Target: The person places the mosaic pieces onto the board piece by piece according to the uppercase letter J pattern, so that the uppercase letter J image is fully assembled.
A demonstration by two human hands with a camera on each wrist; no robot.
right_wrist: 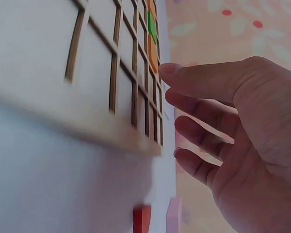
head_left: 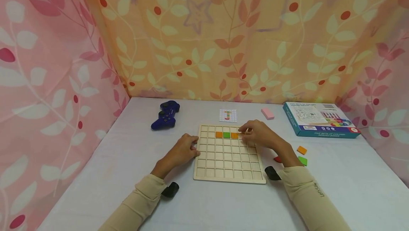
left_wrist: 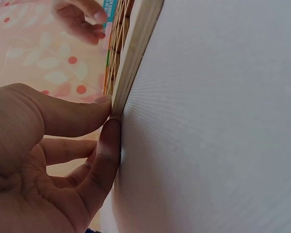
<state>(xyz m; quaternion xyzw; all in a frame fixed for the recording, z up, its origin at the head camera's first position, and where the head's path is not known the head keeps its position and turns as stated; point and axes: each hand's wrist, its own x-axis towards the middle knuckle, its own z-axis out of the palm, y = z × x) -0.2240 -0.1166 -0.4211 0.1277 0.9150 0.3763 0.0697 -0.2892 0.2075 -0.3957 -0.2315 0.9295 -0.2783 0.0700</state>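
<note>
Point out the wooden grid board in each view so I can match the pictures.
Head: board, lower half, just right of centre.
Left wrist: board, edge-on, upper half, mostly left of centre.
Right wrist: board, upper left.
Shared landmark: the right hand, in all three.

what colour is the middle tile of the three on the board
The middle tile is green, seen best in the head view.
</note>
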